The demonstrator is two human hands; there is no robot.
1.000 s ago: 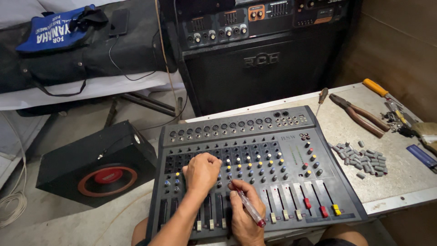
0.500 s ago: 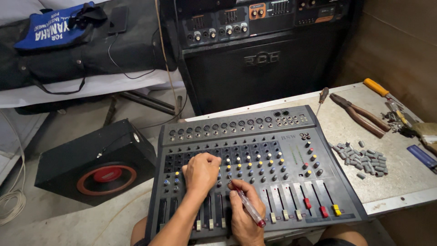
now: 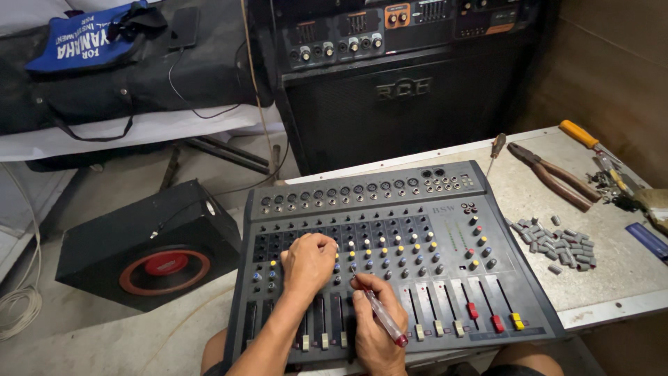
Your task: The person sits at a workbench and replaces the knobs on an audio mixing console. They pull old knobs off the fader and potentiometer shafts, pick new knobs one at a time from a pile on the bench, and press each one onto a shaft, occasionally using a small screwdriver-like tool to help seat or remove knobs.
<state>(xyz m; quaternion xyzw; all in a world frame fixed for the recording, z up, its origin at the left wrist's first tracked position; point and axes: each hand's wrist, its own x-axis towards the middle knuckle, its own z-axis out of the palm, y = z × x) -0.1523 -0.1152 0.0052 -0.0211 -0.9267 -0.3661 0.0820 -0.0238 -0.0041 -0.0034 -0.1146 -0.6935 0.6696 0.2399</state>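
On the mixer panel: left hand curled knuckles-up over the knob rows, right hand pinching a slim screwdriver.

Left fingers bent together, tips down among small round knobs; whether they grip one, cannot tell. Right hand just beside it, nearer the body, closed around the screwdriver's clear plastic shaft with red cap, tip pointing up-left toward the left hand's fingers. Under both hands: audio mixer, dark grey matte, wedge-shaped, with coloured caps and long fader slots. Right of the hands, on speckled grey tabletop: heap of small grey cylindrical knob caps; beyond it, rusty pliers and an orange-handled screwdriver. Left of the hands, on the floor: black boxed speaker with red ring. Ahead: black amplifier cabinet.
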